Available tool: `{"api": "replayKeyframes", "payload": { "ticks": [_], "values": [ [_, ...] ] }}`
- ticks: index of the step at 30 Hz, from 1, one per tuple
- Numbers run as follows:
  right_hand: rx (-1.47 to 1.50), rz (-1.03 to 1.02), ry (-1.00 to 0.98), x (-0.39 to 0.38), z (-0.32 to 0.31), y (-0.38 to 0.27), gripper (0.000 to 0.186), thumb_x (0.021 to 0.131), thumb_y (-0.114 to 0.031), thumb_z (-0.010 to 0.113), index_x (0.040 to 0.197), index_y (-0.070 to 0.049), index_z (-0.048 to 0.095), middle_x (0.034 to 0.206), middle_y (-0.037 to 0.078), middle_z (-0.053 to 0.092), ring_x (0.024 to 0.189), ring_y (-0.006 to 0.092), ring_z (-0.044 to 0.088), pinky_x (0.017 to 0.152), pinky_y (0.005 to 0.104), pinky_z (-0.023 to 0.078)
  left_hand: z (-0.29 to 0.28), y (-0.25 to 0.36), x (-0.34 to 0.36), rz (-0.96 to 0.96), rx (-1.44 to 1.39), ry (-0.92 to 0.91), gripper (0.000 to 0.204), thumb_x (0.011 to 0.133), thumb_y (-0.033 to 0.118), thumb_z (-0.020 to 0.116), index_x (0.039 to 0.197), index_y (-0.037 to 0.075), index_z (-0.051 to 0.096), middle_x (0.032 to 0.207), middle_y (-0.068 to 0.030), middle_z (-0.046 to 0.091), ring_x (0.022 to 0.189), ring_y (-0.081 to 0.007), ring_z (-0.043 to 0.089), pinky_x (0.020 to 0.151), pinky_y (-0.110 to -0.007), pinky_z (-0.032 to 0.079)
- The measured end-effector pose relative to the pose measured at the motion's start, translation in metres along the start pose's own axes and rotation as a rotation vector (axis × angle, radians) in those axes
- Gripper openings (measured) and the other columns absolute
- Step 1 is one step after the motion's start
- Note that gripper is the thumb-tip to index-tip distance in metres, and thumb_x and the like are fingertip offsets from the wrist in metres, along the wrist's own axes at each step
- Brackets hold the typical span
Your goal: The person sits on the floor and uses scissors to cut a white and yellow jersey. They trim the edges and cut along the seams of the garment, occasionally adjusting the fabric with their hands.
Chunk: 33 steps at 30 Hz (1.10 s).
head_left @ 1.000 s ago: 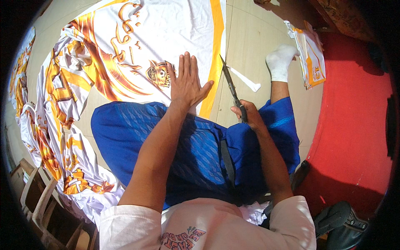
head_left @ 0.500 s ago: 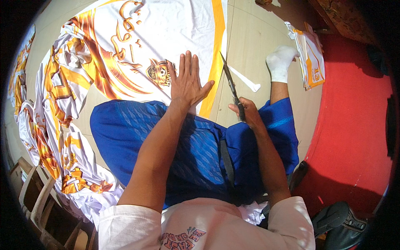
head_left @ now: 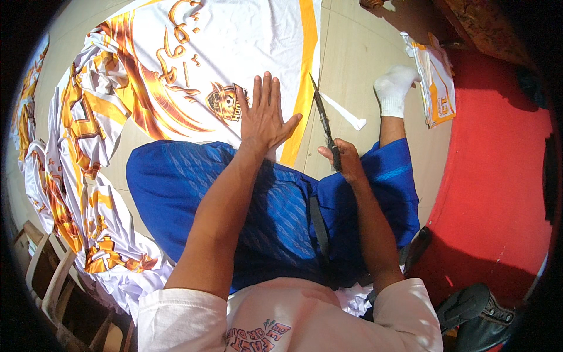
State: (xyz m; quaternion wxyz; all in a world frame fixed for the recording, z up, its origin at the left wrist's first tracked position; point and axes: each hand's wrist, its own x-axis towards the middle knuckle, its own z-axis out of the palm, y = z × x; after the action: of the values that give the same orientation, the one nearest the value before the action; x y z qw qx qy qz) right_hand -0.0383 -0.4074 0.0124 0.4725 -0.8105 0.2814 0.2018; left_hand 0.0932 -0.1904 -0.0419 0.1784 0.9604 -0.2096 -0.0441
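A large white fabric panel [head_left: 258, 41] with orange-gold printing and a yellow border lies spread on the tiled floor. My left hand [head_left: 265, 120] rests flat on it, fingers stretched forward and thumb out toward the yellow edge, beside a printed football crest. Just right of that edge, my right hand [head_left: 346, 159] grips dark scissors [head_left: 326, 120] by the handles. The blades point forward, look closed or nearly so, and are apart from the border. A narrow white fabric strip [head_left: 346, 111] lies on the floor to the right of the scissors.
Crumpled white and orange printed fabric [head_left: 88, 129] is heaped along the left. A folded stack of similar pieces [head_left: 433, 82] sits beyond my socked foot [head_left: 397, 88]. Red carpet [head_left: 498, 188] covers the right side. A black shoe [head_left: 484, 320] is at lower right, wooden furniture [head_left: 56, 270] at lower left.
My right hand and the scissors have shifted very slightly to the left. My left hand stays in place on the fabric panel.
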Motion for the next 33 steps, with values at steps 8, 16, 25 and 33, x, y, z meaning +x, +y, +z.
{"api": "replayKeyframes", "payload": {
  "ticks": [8, 16, 25, 33],
  "values": [
    [-0.02, 0.021, 0.025, 0.001, 0.006, 0.01, 0.049, 0.084, -0.048, 0.088, 0.071, -0.012, 0.057, 0.064, -0.005, 0.05, 0.058, 0.0079, 0.046, 0.053, 0.029, 0.038, 0.001, -0.002, 0.0, 0.005, -0.024, 0.021, 0.107, 0.092, 0.075, 0.049, 0.164, -0.001, 0.025, 0.173, -0.0201, 0.02, 0.162, -0.0363, 0.012, 0.125, -0.07, 0.001],
    [0.099, 0.052, -0.023, -0.006, 0.014, -0.003, 0.046, 0.087, -0.048, 0.086, 0.073, -0.013, 0.059, 0.065, -0.005, 0.053, 0.058, 0.0073, 0.047, 0.053, 0.0269, 0.037, 0.0, -0.001, 0.0, 0.003, -0.043, 0.034, 0.107, 0.091, 0.074, 0.051, 0.164, -0.001, 0.026, 0.173, -0.0203, 0.02, 0.162, -0.0363, 0.012, 0.125, -0.07, 0.0],
    [0.181, 0.056, -0.005, -0.002, 0.022, -0.011, 0.048, 0.086, -0.052, 0.084, 0.076, -0.011, 0.06, 0.066, -0.003, 0.055, 0.056, 0.008, 0.051, 0.052, 0.0264, 0.04, -0.001, -0.003, -0.001, 0.01, -0.061, 0.047, 0.105, 0.091, 0.072, 0.05, 0.164, 0.0, 0.028, 0.173, -0.0206, 0.021, 0.162, -0.0371, 0.014, 0.125, -0.069, 0.0],
    [0.117, 0.055, 0.06, -0.004, 0.029, -0.02, 0.046, 0.086, -0.05, 0.086, 0.078, -0.011, 0.062, 0.065, -0.003, 0.055, 0.055, 0.0081, 0.051, 0.052, 0.0267, 0.04, 0.0, -0.005, -0.001, 0.021, -0.094, 0.064, 0.1, 0.091, 0.07, 0.052, 0.165, 0.006, 0.029, 0.173, -0.0208, 0.02, 0.162, -0.0382, 0.013, 0.124, -0.071, 0.0]
  ]
}}
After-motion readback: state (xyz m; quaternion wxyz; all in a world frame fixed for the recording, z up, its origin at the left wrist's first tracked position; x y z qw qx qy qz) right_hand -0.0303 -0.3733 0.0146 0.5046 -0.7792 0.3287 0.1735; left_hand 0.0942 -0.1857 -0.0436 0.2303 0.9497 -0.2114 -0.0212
